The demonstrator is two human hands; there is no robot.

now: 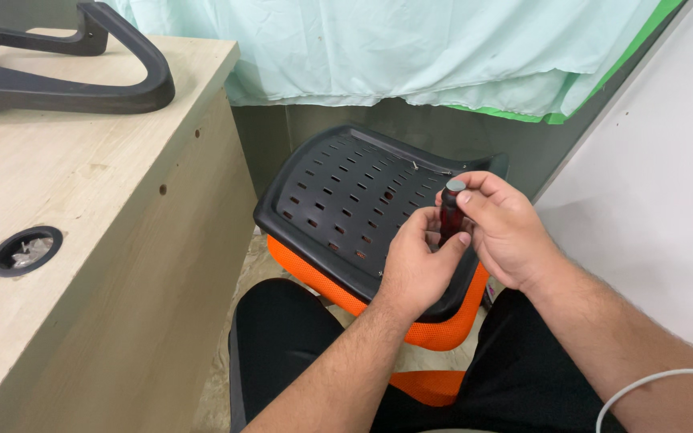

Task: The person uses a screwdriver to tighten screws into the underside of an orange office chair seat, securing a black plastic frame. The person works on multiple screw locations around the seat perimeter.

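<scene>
Right hand [507, 228]: gripped a dark red screwdriver handle [451, 212], upright, grey cap on top.
Left hand [417, 261]: fingers pinched the handle's lower part.
Beneath both hands: perforated black chair seat plate [338, 200] on an orange cushion [314, 277].
Left of them: wooden counter [82, 200].

Both forearms are bare, no sleeves showing. Black trousers [298, 353] cover the legs. A thin white cable [651, 383] crosses the right forearm, perhaps the camera's.
</scene>
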